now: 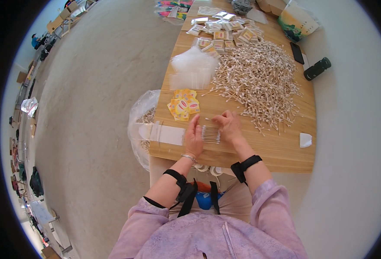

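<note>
A neat row of cotton swabs (210,134) lies side by side on the wooden table between my two hands. My left hand (193,137) stands on edge along the row's left side, its fingers stretched out and holding nothing. At the row's far right, my right hand (229,127) pinches a single cotton swab (207,119) whose white tip points left. A big loose heap of cotton swabs (259,80) spreads beyond my right hand. Just left of my left hand lies a white card strip (172,134). Yellow printed cards (184,105) sit in a small pile farther off.
Clear flat plastic bags (194,64) and several filled packets (225,35) lie toward the far end. A phone (297,52) and a dark bottle (317,69) are at the right edge. A plastic sack of swabs (135,113) stands beside the table's left edge.
</note>
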The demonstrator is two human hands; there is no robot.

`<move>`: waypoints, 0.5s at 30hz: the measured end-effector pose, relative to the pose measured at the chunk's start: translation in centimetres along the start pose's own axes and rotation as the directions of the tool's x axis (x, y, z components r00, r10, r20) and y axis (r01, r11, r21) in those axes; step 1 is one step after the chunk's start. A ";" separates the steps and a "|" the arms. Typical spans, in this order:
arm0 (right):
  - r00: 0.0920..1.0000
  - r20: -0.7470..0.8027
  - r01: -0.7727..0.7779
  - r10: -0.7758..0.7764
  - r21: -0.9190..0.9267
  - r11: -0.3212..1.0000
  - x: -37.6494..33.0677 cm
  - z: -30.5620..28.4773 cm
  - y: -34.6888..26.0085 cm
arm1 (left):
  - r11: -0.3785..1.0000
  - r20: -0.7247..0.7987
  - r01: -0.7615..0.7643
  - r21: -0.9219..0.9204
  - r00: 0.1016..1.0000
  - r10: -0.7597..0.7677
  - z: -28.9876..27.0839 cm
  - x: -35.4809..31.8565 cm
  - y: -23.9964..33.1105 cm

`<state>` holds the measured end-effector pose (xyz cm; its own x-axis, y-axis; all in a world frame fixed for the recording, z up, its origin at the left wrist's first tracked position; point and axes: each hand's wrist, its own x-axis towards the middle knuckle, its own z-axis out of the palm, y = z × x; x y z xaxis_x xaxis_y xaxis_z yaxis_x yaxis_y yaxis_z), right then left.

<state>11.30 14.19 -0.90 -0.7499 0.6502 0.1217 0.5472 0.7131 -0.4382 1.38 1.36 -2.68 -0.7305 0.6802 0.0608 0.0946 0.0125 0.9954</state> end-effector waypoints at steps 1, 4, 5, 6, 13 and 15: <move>0.999 -0.026 0.030 -0.029 0.046 0.999 -0.4 0.3 -0.1 | 1.000 0.000 -0.002 -0.022 1.000 0.002 0.1 0.0 0.0; 0.996 -0.089 0.045 -0.031 0.154 0.987 -1.6 0.9 -0.5 | 0.993 0.016 0.043 -0.107 0.999 -0.042 0.0 0.2 -0.2; 0.992 -0.123 0.030 -0.003 0.216 0.976 -1.9 1.0 -0.7 | 0.981 0.035 0.090 -0.169 0.996 -0.086 -0.1 0.3 -0.2; 0.992 -0.124 0.032 -0.005 0.217 0.976 -2.3 1.2 -0.8 | 0.982 0.034 0.089 -0.168 0.996 -0.084 -0.2 0.4 -0.3; 0.884 -0.296 -0.032 0.362 0.735 0.678 -4.0 3.6 -2.7 | 0.915 0.052 0.163 -0.370 0.987 -0.155 0.7 0.1 0.6; 0.897 -0.277 -0.016 0.344 0.758 0.652 -4.2 4.0 -3.6 | 0.923 0.056 0.160 -0.350 0.987 -0.150 0.8 -0.1 1.0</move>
<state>10.97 7.81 -3.42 -0.3813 0.9014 0.2049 0.0871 0.2557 -0.9628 2.05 1.88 -1.75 -0.6971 0.7109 -0.0933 -0.2661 -0.1357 0.9543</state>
